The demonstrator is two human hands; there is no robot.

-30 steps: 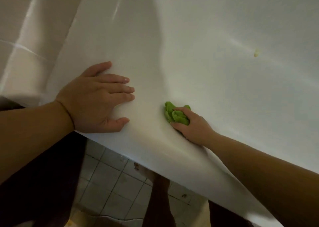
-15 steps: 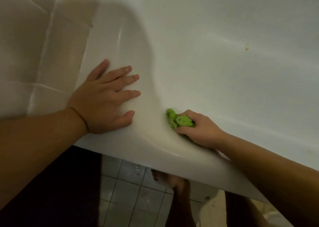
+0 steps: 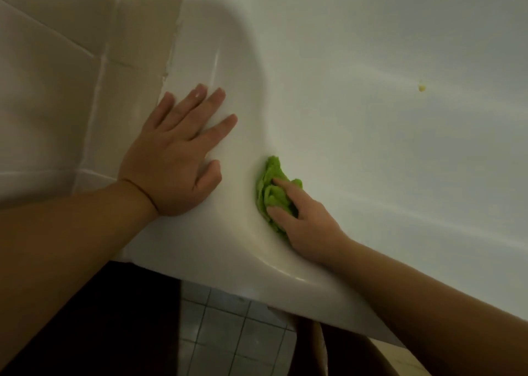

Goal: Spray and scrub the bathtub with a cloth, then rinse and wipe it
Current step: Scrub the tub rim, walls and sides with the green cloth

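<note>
The white bathtub fills most of the view, its rounded corner near the middle. My left hand lies flat on the tub's rim with straight, spread fingers. A bunched green cloth sits against the inner wall just below the rim's curve. My right hand holds the cloth, fingers curled over it and pressing it to the tub wall; part of the cloth is hidden under the hand. A small yellowish speck sits on the tub surface at the right.
Beige wall tiles meet the tub at the left. Below the tub's outer edge lies a grey tiled floor, with my leg and dark clothing beside it.
The view has shifted, showing more wall at the left. My right hand has slid the cloth slightly along the inner wall and its fingers now spread more over it. The left hand stays on the rim.
</note>
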